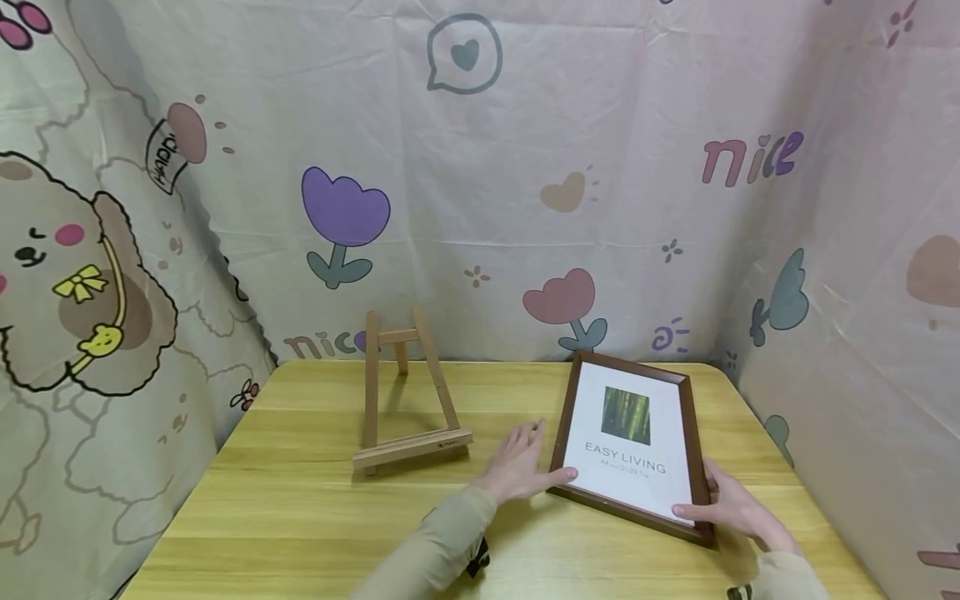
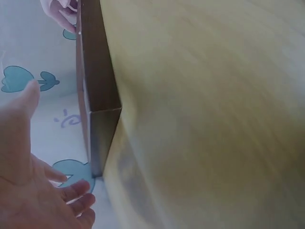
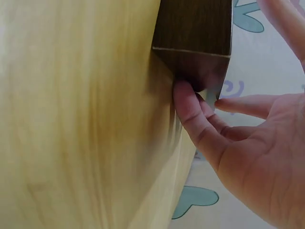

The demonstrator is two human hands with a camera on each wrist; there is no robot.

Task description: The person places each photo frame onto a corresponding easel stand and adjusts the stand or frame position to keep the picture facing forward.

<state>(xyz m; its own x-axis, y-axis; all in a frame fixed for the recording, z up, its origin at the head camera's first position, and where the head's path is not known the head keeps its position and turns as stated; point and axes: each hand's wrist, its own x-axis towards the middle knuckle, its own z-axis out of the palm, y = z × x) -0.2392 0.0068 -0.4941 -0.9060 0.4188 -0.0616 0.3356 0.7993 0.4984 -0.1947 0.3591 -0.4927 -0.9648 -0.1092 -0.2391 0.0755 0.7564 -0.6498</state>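
Observation:
A brown wooden picture frame [image 1: 630, 457] with a white "EASY LIVING" sheet lies face up at the right of the table. My right hand [image 1: 735, 502] pinches its right edge near the lower corner, thumb over the front. In the right wrist view, the fingers [image 3: 200, 126] curl against the side and underside of the frame [image 3: 195, 28]. My left hand [image 1: 517, 467] is spread by the frame's lower left corner, thumb over that corner. The left wrist view shows its fingers loosely bent and apart from the frame's side [image 2: 102, 71].
A small wooden easel [image 1: 412, 450] stands upright on the left half of the table, left of my left hand. Wood-grain tabletop [image 1: 300, 517] extends around both things. Patterned cloth [image 1: 465, 208] hangs behind and at both sides of the table.

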